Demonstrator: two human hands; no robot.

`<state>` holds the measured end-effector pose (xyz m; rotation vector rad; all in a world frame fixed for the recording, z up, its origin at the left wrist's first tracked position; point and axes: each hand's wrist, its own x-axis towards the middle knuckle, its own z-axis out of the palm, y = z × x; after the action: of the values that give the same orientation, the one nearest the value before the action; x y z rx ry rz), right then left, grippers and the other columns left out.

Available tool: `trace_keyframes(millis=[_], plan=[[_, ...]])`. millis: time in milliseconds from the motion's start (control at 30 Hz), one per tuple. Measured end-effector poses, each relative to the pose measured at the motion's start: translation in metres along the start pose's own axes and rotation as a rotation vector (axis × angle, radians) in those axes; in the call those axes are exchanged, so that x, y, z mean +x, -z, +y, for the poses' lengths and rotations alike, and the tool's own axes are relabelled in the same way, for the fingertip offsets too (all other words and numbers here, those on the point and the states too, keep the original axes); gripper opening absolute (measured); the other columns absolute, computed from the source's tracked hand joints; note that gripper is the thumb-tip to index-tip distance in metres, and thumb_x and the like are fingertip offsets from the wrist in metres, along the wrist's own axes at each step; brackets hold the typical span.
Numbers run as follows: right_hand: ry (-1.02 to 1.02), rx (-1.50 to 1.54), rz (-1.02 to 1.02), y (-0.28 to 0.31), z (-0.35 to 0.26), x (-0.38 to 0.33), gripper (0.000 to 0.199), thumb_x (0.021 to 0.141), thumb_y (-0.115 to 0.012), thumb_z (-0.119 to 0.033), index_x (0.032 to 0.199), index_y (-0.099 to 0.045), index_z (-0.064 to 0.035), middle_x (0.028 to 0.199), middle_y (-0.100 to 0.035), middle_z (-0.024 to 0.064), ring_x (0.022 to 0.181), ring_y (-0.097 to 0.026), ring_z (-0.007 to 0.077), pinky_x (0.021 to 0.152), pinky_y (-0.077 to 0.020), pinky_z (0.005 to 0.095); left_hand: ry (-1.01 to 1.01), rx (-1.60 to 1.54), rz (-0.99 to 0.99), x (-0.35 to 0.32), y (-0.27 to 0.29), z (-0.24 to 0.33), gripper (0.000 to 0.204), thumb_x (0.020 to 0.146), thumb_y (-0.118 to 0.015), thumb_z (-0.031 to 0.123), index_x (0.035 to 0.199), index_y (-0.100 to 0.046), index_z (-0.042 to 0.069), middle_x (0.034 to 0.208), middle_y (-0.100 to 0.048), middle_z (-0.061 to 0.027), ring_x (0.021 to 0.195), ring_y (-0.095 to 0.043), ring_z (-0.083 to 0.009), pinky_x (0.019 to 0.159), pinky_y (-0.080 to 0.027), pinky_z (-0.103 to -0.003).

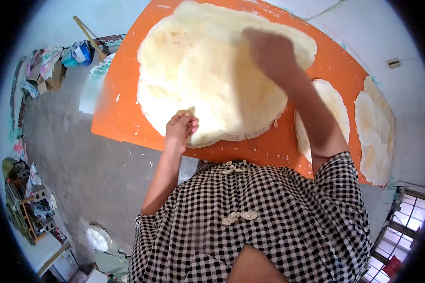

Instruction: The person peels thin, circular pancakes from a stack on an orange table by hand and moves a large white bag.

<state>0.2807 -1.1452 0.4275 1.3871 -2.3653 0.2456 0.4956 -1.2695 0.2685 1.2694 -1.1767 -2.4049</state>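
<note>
Head view: one large, pale, thin round dough sheet [212, 70] lies spread over the middle of an orange table [123, 118]; the left hand [180, 128] pinches the sheet's near edge with fingers closed on it, while the right hand [269, 52], blurred, rests on the sheet's far right part, its grip impossible to tell. Also on the table, right of the big sheet: two smaller pale flat rounds [337, 106] [375, 132], one beneath the right forearm; grey floor [80, 165] at left, with clutter [56, 61] along its edge.

Bright daylight, blurred right hand [269, 52], fisheye-bent dark rim
</note>
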Motion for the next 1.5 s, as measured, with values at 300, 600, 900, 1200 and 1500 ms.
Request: trace_keyframes(millis=[300, 600, 900, 1200, 1500], plan=[[-0.07, 0.249, -0.241, -0.098, -0.056, -0.134, 0.013, 0.074, -0.047, -0.005, 0.084, -0.055, -0.0049, 0.076, -0.059, 0.0118, 0.071, -0.059, 0.0297, 0.062, -0.048, 0.0401, 0.072, -0.225, -0.241, 0.029, -0.007, -0.021, 0.008, 0.087, -0.052, 0.003, 0.094, -0.053, 0.005, 0.077, -0.057, -0.0041, 0.066, -0.058, -0.0162, 0.074, -0.055, -0.039], [-0.169, 0.481, -0.129, -0.1, -0.038, -0.136, 0.01, 0.075, -0.05, -0.009, 0.084, -0.054, -0.0057, 0.076, -0.06, 0.0144, 0.072, -0.06, 0.0323, 0.06, -0.0477, 0.0427, -0.05, -0.275, -0.433, 0.028, -0.021, -0.024, 0.02, 0.081, -0.049, -0.005, 0.095, -0.053, 0.009, 0.084, -0.056, -0.0011, 0.076, -0.057, -0.0126, 0.075, -0.053, -0.036], [-0.124, 0.574, -0.158, -0.104, -0.039, -0.142, 0.022, 0.076, -0.052, -0.015, 0.094, -0.056, -0.0037, 0.085, -0.061, 0.0153, 0.081, -0.06, 0.0331, 0.07, -0.0475, 0.0427, 0.044, -0.177, -0.192, 0.037, -0.039, -0.032, 0.026, 0.08, -0.055, -0.002, 0.104, -0.05, 0.007, 0.095, -0.059, -0.0069, 0.08, -0.059, -0.018, 0.065, -0.051, -0.031], [-0.302, 0.431, -0.359, -0.082, -0.065, -0.107, 0.031, 0.072, -0.059, -0.027, 0.089, -0.053, -0.0023, 0.084, -0.062, 0.012, 0.076, -0.061, 0.0334, 0.067, -0.0481, 0.0431, -0.054, -0.041, -0.195, 0.027, -0.061, -0.022, 0.015, 0.082, -0.064, 0.009, 0.095, -0.057, 0.006, 0.086, -0.063, -0.0046, 0.073, -0.059, -0.0135, 0.058, -0.048, -0.026], [-0.547, 0.647, -0.462, -0.052, 0.029, -0.054, 0.037, 0.075, -0.063, -0.035, 0.098, -0.065, -0.0059, 0.093, -0.065, 0.0125, 0.091, -0.06, 0.022, 0.081, -0.0458, 0.0353, 0.09, -0.078, -0.032, 0.047, -0.038, -0.036, 0.016, 0.089, -0.053, 0.012, 0.096, -0.055, -0.002, 0.081, -0.06, -0.005, 0.069, -0.057, -0.0149, 0.057, -0.046, -0.029]])
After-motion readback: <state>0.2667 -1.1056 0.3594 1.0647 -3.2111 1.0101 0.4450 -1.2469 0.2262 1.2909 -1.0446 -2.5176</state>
